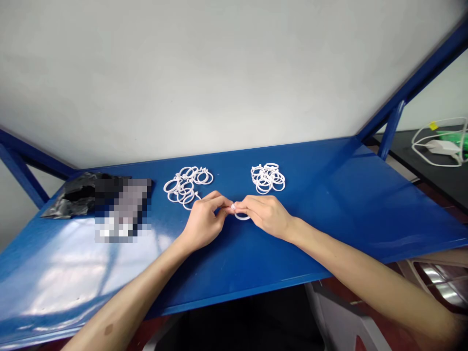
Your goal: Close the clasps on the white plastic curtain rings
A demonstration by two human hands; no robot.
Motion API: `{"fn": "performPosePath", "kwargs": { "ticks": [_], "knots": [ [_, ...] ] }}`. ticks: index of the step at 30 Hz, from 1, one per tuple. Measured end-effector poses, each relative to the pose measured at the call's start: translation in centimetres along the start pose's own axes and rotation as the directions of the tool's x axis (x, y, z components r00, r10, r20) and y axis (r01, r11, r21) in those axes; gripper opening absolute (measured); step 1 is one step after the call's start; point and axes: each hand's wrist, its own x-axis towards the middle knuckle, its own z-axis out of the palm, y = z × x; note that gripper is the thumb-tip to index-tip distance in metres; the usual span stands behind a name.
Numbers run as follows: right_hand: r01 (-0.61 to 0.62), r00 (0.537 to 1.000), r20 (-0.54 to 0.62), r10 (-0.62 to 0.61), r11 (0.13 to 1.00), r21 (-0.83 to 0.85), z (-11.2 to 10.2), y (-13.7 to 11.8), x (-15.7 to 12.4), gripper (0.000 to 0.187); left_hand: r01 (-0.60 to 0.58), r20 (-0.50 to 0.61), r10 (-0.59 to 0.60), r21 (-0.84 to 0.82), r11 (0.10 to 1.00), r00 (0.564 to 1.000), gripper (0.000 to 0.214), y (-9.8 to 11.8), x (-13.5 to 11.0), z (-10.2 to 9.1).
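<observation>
Over the middle of the blue table, both hands pinch one white curtain ring (242, 217). The fingertips of my left hand (205, 220) close on the small knob at the ring's left end. My right hand (272, 217) grips the same ring from the other side, and its fingers hide part of the loop. Just beyond my left hand lies a loose pile of white rings (185, 185), each with a small knob. A tighter pile of similar rings (268, 178) lies behind my right hand.
The blue table (329, 195) backs onto a pale wall. At its left are a crumpled black plastic bag (78, 195) and a pixelated flat object (129, 207). A blue frame stands at each side. On a dark surface at right lies a white cable with an adapter (444, 148).
</observation>
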Motion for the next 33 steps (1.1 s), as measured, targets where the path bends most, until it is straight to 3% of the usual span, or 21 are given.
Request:
{"fn": "performPosePath", "kwargs": {
  "ticks": [6,10,14,18,21,23,25,27,30,33],
  "knots": [
    [0.126,0.992,-0.004,-0.127,0.984,-0.128,0.2,0.2,-0.2,0.023,0.056,0.036,-0.054,-0.061,0.997,0.998,0.017,-0.1,0.1,0.0],
    [0.142,0.990,0.020,-0.141,0.968,-0.206,0.4,0.0,-0.3,0.023,0.068,0.067,-0.065,-0.057,0.996,0.996,0.017,-0.1,0.2,-0.2],
    [0.053,0.999,0.000,-0.055,0.974,-0.220,0.5,0.1,0.3,0.022,0.051,0.103,-0.051,0.006,0.999,0.993,0.016,-0.3,0.6,-0.9],
    [-0.145,0.986,-0.119,0.120,0.963,-0.228,-1.3,1.0,1.4,0.022,-0.081,0.143,0.055,0.188,0.979,0.988,0.027,-1.0,1.1,-2.2],
    [-0.426,0.895,-0.277,0.349,0.853,-0.301,-4.0,2.9,1.7,0.017,-0.175,0.247,0.099,0.307,0.935,0.964,0.038,-1.9,1.3,-3.0],
    [-0.628,0.775,-0.340,0.533,0.709,-0.322,-5.8,4.6,1.6,0.014,-0.201,0.314,0.093,0.331,0.922,0.945,0.036,-2.6,1.3,-3.3],
    [-0.743,0.668,-0.359,0.651,0.612,-0.271,-7.2,6.1,1.4,0.014,-0.208,0.345,0.089,0.324,0.923,0.934,0.031,-3.2,1.3,-3.3],
    [-0.804,0.595,-0.314,0.740,0.559,-0.203,-7.9,7.3,1.2,0.014,-0.209,0.352,0.093,0.310,0.927,0.932,0.025,-3.5,1.3,-3.2],
    [-0.846,0.531,-0.233,0.815,0.496,-0.196,-8.1,8.2,1.0,0.016,-0.193,0.328,0.086,0.310,0.931,0.941,0.019,-3.5,1.5,-3.0],
    [-0.852,0.510,-0.199,0.837,0.458,-0.254,-7.8,8.4,0.8,0.018,-0.172,0.294,0.072,0.330,0.928,0.953,0.016,-3.3,1.6,-3.0]
  ]
}}
